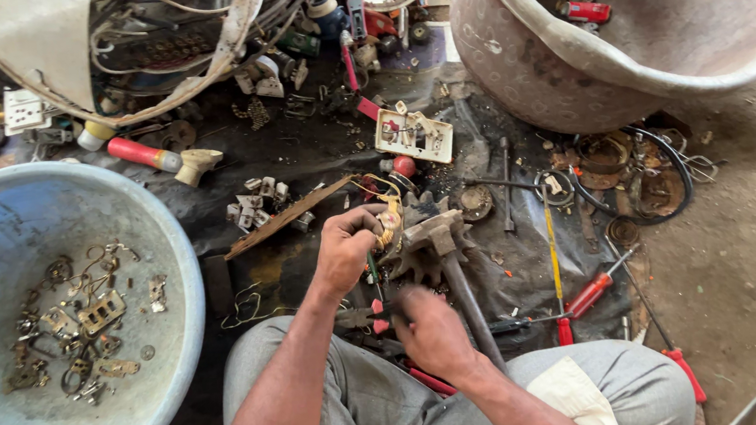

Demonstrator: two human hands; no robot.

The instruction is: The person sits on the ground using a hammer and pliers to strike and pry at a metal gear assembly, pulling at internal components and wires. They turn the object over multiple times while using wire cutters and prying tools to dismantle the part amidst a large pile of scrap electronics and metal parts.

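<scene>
**On the dark ground sheet: a small coil held against a toothed metal part**

Between the seated person's knees, on the black sheet [299,155] spread over the dirt floor, the head view shows both hands at work close together. The left hand [344,248] is closed around a small round copper-coloured coil [388,223], pressing it against a rusty toothed metal part [417,236] that lies on the sheet. The right hand [431,332] is curled, fingers together, over the red-handled pliers [365,318]; whether it truly grips them or only rests on them cannot be told, since the palm hides the handles. A hammer [452,265] lies with its head on the toothed part and its handle running back toward the right wrist.

To do this well, the judgement is that the left hand should keep the coil pinned firmly against the toothed part so it cannot roll, with fingertips kept clear of the teeth and of the hammer head. The pliers look best brought in low, biting only the thin wire and not the fingers beside it.

Round about lie a red-handled screwdriver [589,294] and a yellow-shafted one [554,260] to the right, a pale blue basin [173,288] with small brass scraps to the left, and a large grey tub [520,60] behind.
</scene>
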